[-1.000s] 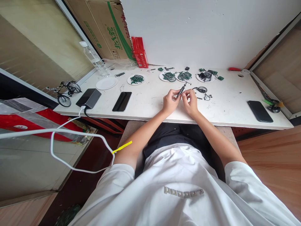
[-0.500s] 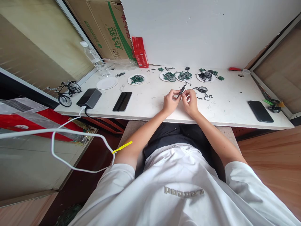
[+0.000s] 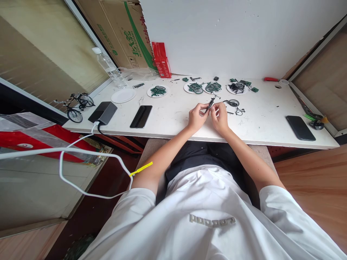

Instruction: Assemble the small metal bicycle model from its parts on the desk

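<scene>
Over the middle of the white table (image 3: 173, 119), my left hand (image 3: 197, 116) pinches a small black bicycle part (image 3: 209, 104), which stands tilted with thin handlebar-like pieces at its top. My right hand (image 3: 219, 117) is close against its right side, fingertips pressed together; whatever lies between them is too small to make out. Just right of my hands lie a black wheel piece (image 3: 232, 103) and a small black frame piece (image 3: 240, 111). Behind them, green parts (image 3: 213, 87) and black parts (image 3: 236, 87) sit on white plates.
Left side: an assembled black bicycle model (image 3: 74, 115), a grey box with cables (image 3: 103, 112), a phone (image 3: 141, 116), a bare plate (image 3: 123, 95) and a bottle (image 3: 110, 68). Right side: another phone (image 3: 300, 128) and a red-handled tool (image 3: 270, 79). A red box (image 3: 162, 60) stands at the back.
The fingers of my right hand have shifted slightly beside the black part. My left hand keeps its hold in nearly the same place.
</scene>
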A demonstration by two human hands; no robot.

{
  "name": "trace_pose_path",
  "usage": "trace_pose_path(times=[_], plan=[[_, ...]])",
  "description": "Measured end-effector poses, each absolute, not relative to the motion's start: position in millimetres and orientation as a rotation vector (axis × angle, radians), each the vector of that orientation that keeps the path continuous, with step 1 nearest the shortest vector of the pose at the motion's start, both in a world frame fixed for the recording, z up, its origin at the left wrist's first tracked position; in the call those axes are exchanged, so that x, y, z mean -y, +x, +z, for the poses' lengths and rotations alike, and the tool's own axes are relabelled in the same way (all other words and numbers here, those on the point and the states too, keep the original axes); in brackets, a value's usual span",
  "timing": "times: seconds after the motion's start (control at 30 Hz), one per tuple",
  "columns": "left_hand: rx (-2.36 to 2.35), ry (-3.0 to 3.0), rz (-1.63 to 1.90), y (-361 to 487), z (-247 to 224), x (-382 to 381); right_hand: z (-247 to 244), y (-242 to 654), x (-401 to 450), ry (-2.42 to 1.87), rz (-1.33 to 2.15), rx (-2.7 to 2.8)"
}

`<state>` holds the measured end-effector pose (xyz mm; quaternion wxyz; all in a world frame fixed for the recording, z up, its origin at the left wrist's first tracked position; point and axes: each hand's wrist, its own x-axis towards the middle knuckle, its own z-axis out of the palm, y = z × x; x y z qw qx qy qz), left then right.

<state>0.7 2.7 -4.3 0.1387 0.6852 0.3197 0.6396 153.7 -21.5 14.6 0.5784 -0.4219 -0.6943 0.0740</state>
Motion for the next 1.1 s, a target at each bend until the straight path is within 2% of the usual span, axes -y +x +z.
trace_pose_path(times=[1.1], plan=[[-0.95,1.984,1.798,1.2,-2.8,0.4,7.3,153.4,20.6,-0.965,0.337,1.578]])
